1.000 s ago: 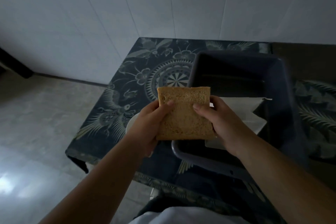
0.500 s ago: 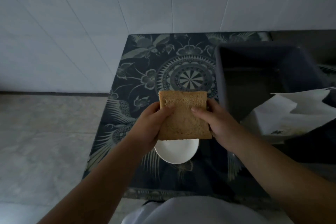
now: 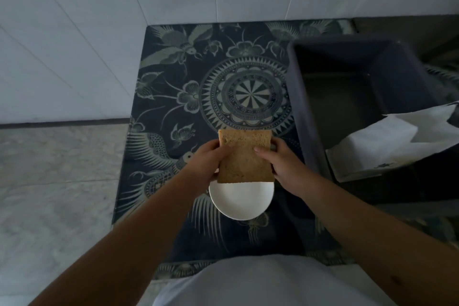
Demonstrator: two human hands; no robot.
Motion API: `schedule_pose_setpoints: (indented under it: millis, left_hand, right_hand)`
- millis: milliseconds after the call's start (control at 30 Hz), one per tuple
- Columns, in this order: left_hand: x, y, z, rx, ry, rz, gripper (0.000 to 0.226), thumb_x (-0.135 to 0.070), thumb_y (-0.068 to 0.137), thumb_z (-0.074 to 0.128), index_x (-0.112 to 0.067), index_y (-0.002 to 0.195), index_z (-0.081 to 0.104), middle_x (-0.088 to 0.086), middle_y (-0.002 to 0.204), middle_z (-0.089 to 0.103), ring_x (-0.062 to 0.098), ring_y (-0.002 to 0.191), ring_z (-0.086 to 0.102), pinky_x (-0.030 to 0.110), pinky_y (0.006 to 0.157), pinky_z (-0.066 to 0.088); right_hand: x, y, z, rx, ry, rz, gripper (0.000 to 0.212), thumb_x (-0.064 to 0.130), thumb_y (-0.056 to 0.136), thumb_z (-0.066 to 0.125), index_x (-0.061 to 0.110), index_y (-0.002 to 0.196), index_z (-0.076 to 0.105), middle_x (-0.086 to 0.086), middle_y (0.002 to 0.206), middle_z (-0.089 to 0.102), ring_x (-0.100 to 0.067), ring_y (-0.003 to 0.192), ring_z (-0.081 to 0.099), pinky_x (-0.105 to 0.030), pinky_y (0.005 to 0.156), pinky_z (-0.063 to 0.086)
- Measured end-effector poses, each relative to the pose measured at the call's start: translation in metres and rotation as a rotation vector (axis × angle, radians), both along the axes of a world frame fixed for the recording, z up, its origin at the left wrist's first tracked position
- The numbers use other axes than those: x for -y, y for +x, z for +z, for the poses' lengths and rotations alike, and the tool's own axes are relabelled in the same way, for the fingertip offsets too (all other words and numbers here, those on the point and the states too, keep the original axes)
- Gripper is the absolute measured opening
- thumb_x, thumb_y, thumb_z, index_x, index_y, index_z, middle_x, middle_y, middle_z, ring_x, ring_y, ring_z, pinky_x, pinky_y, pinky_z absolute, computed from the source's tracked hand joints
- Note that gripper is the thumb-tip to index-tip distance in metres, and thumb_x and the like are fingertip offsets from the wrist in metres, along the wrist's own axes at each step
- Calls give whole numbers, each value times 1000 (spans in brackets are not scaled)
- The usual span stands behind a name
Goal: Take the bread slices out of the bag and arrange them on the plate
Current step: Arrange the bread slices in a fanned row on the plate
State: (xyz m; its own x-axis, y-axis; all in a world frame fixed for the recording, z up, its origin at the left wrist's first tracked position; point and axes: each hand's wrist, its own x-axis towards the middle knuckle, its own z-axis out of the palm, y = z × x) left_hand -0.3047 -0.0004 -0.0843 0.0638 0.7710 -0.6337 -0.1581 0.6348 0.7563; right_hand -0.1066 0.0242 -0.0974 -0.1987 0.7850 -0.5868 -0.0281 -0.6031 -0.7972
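Observation:
A square brown bread slice point(image 3: 244, 156) hangs in the air, gripped on its left edge by my left hand point(image 3: 206, 160) and on its right edge by my right hand point(image 3: 278, 161). Just below and nearer to me lies a small white plate point(image 3: 242, 200) on the patterned tablecloth; the slice covers the plate's far part. The visible part of the plate holds nothing. A white paper bag point(image 3: 390, 141) leans in the dark bin at the right; its inside is hidden.
A dark rectangular bin point(image 3: 305, 97) stands on the right of the table point(image 3: 173, 97), close to my right hand. A white tiled wall runs behind, and a pale stone floor point(image 3: 54, 181) lies to the left. The table's near edge is by my body.
Both hands carried the slice from over the bin leftward to above the plate. The view tilted down, and the plate came into sight.

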Motion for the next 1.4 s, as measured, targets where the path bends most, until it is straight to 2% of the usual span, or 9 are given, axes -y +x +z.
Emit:
schedule_pose_setpoints:
  millis: [100,167,333,500,667,867,1033,1200,1400]
  left_hand:
    - [-1,1,-18,16,-81,27,26,-33,86,70,-25,111,66,3,115,71,25,105,67,51,92,54]
    - [-1,0,-27,9,-102,19,27,-30,89,69,-22,114,63,5,119,68,26,110,64,50,93,52]
    - [1,1,-40,-16,-88,81,35,-29,88,70,-19,119,59,7,118,66,24,103,66,36,73,57]
    - [6,4,-52,-112,-85,159,48,-28,85,73,-16,128,54,11,121,63,31,106,65,53,91,55]
    - [13,7,-59,-165,-88,135,49,-19,85,73,-14,130,54,11,120,66,30,105,67,54,91,54]
    - [16,11,-59,-206,-53,75,50,-13,84,73,-14,130,53,11,119,66,29,104,67,49,87,57]
    - [8,12,-56,-225,-80,50,45,-16,87,69,-15,129,53,10,117,67,28,103,67,51,90,55]
    - [1,18,-51,-354,-103,-11,38,-22,89,62,-18,126,55,7,114,68,26,102,66,50,91,54]
    - [4,25,-50,-419,-113,4,38,-21,88,59,-20,126,54,1,109,66,20,96,64,39,77,57]
  right_hand:
    - [-1,0,-18,17,-30,19,51,24,86,75,24,129,48,-3,124,63,-17,103,68,-30,74,57]
    - [0,-1,-28,46,-32,34,50,26,85,76,27,127,50,-2,123,63,-17,103,68,-29,73,56]
    - [1,-5,-42,95,-24,49,35,30,83,77,44,105,53,7,115,64,-9,99,67,-22,69,55]
    - [3,-9,-54,109,-49,44,47,27,85,75,31,126,52,1,117,66,-12,99,69,-22,67,57]
    - [9,-14,-63,154,-13,31,50,26,87,74,26,131,50,-2,121,64,-20,107,66,-39,86,57]
    - [16,-19,-62,209,84,48,42,21,87,74,36,118,50,10,113,62,3,92,64,-10,60,51]
    - [16,-26,-63,172,106,10,44,18,88,73,25,127,56,-3,121,65,-16,109,65,-34,84,57]
    - [12,-27,-63,209,98,19,47,20,89,71,22,132,55,-5,127,62,-19,113,63,-44,93,55]
    - [11,-21,-65,255,91,40,51,30,89,70,22,136,52,-7,132,57,-19,115,60,-38,90,56]
